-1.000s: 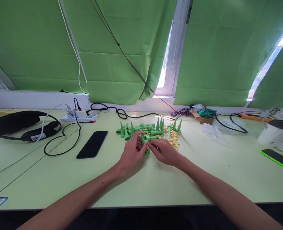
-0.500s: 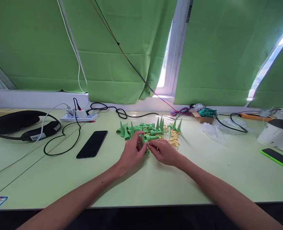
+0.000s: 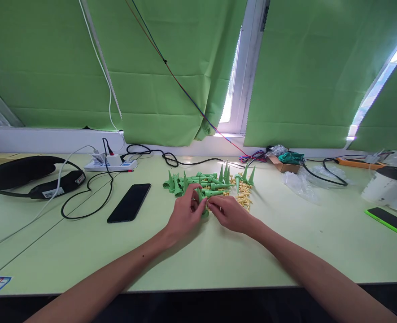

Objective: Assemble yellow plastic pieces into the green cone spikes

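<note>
My left hand [image 3: 187, 210] is closed on a green cone piece [image 3: 200, 195], its thumb and fingers around it. Close beside it, my right hand [image 3: 230, 213] pinches at the cone's side; whatever is between those fingertips is too small to make out. Behind both hands lies a pile of green cone pieces [image 3: 213, 182], some upright and others on their sides. Small yellow parts [image 3: 243, 195] are heaped at the pile's right, partly hidden by my right hand.
A black phone [image 3: 129, 203], a headset [image 3: 55, 179] and a power strip [image 3: 111, 165] lie to the left. At the right are plastic bags [image 3: 301, 185], a small carton [image 3: 282, 166], a white cup [image 3: 386, 186] and a green-edged phone [image 3: 391, 223].
</note>
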Demonstrator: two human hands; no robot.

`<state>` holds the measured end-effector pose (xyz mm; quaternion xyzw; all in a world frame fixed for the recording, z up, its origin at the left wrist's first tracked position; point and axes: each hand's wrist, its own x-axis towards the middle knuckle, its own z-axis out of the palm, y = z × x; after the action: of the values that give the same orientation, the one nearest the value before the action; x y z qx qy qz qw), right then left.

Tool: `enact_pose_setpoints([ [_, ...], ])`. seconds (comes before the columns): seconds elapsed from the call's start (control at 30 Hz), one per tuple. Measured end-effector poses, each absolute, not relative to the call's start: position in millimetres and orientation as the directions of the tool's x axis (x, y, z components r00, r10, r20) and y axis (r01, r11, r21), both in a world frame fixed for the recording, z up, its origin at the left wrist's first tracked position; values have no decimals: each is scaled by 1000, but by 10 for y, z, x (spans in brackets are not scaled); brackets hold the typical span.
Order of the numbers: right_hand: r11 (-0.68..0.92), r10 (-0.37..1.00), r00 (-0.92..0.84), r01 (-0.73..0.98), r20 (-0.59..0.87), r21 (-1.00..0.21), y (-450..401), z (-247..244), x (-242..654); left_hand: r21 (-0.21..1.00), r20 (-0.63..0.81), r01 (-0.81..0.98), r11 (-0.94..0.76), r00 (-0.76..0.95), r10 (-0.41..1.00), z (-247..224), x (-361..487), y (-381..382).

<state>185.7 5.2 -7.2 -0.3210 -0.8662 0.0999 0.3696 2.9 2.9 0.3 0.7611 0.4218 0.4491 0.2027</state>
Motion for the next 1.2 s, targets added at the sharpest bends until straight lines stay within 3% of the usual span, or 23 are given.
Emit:
enact_pose_setpoints([
  [0.73,709,700,-426,507,573,-490,65,-83,1850,733,532,355,-580,233,814,-34,58,-22],
  [1.2,719,692,-402,458,600,-523,21,-14,1832,791,540,310,-527,51,840,40,70,-14],
])
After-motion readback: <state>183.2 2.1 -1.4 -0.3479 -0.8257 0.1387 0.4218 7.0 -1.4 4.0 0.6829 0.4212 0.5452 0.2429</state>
